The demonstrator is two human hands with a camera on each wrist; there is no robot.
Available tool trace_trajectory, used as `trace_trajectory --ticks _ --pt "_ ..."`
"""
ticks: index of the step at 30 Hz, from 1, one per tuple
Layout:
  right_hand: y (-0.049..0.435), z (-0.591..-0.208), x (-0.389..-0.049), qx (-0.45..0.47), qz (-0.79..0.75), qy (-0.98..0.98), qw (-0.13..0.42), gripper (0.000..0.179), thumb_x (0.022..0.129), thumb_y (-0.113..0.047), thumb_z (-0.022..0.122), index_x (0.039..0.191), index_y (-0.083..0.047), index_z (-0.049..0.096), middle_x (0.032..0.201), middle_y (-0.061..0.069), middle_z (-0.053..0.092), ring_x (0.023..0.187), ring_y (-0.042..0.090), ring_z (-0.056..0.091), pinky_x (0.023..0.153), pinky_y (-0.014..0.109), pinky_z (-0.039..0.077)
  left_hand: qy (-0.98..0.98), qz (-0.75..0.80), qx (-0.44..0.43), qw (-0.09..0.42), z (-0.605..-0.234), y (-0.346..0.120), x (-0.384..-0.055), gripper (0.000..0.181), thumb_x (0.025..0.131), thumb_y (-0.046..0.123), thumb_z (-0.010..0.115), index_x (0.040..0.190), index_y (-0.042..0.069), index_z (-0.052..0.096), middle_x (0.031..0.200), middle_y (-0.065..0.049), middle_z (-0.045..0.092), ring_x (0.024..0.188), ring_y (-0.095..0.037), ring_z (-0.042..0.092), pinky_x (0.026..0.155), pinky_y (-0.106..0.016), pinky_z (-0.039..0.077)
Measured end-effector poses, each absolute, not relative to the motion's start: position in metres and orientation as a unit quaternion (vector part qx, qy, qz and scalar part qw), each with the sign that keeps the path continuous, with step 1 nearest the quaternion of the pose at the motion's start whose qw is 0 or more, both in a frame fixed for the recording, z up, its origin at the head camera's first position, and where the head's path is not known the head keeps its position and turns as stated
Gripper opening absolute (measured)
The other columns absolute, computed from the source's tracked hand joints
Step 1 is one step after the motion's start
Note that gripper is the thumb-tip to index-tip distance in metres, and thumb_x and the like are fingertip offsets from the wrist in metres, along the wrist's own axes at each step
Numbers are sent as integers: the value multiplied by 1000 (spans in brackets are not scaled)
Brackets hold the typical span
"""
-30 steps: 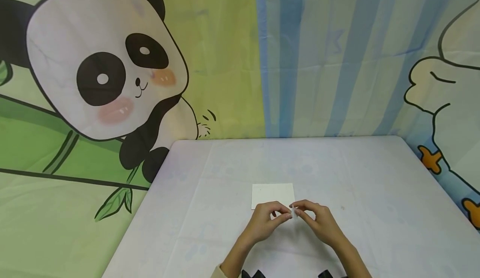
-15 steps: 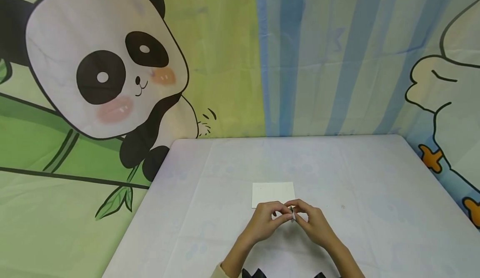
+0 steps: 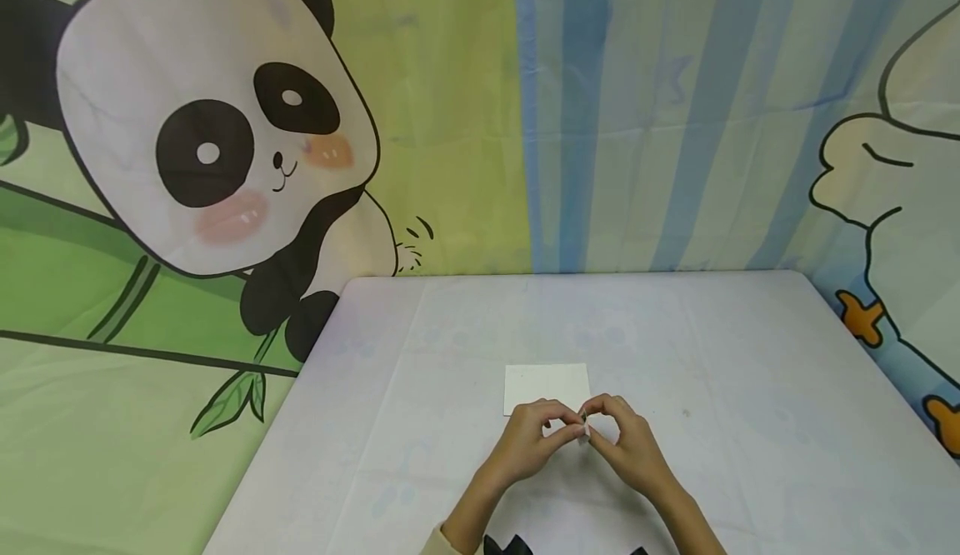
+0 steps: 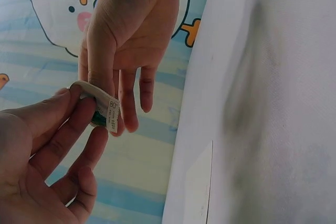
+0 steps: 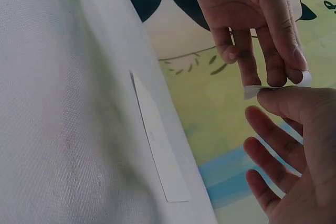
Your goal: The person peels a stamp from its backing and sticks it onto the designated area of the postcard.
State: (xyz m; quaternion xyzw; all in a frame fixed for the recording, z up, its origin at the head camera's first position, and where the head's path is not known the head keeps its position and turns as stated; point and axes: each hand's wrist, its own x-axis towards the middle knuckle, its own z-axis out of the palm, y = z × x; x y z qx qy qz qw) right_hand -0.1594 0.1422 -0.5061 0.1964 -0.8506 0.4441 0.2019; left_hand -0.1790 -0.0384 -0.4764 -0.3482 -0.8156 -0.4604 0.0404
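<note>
Above the table, a small white packet-like piece (image 4: 112,114) with print, a zigzag cut edge and a patch of green is held between both hands. The left hand (image 3: 525,445) pinches it between thumb and fingers from the left. From the right, the right hand (image 3: 636,453) pinches it with thumb and index finger; its other fingers hang apart in the right wrist view. The fingertips of the two hands are very close together. A bent white end of the piece (image 5: 252,92) sticks out past the right thumb. The fingers hide most of its surface.
A flat white rectangular card (image 3: 543,382) lies on the white table (image 3: 645,330) just beyond the hands. Behind the table hangs a printed cloth (image 3: 450,122) with a panda and blue stripes. Dark strap-like pieces (image 3: 508,546) show at the lower edge near the forearms.
The right hand has shifted slightly left and turned a little, bringing its thumb and index finger to a new spot on the piece. The left hand stays nearly in place, still pinching.
</note>
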Motion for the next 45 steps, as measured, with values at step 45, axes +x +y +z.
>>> trace_trajectory --ticks 45 --pt "142 -493 -151 208 525 -814 138 16 85 -8 66 96 -19 65 91 -10 67 88 11 63 79 36 49 -815 -482 -319 48 -477 -47 -185 23 85 36 63 89 16 72 89 10 68 83 -2 56 72 -39 47"
